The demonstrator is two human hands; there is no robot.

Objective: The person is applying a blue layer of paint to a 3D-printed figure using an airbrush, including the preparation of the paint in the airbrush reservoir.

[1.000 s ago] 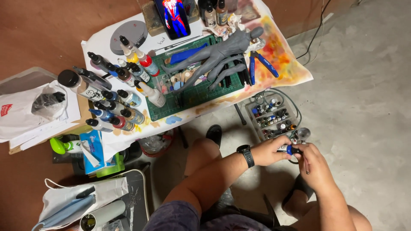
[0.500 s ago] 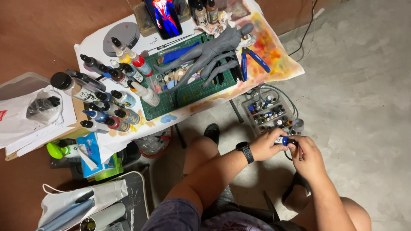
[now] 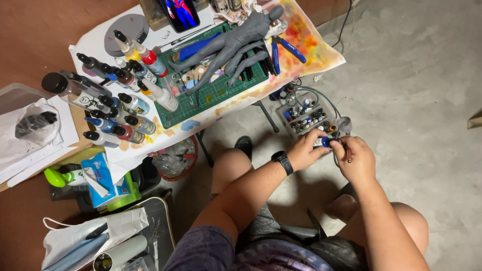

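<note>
My left hand (image 3: 305,149), with a black watch (image 3: 282,162) on its wrist, grips a small bottle with a blue cap (image 3: 323,142). My right hand (image 3: 355,157) meets it at the cap and also holds a thin dark tool (image 3: 348,156) between its fingers. Both hands hover low over the floor, just in front of a clear box of small paint bottles (image 3: 307,118). On the table, a grey multi-armed figure (image 3: 236,44) lies on a green cutting mat (image 3: 213,90).
Several dropper bottles (image 3: 120,95) crowd the table's left side. Blue pliers (image 3: 284,49) lie on paint-stained paper. A phone (image 3: 178,11) stands at the back. Bags, a tissue pack (image 3: 98,176) and a bin (image 3: 173,158) sit at the left. My knees and bare concrete floor lie below.
The view has shifted, so the table sits higher and further left. My hands have stayed together on the small blue-capped bottle by the box of paints.
</note>
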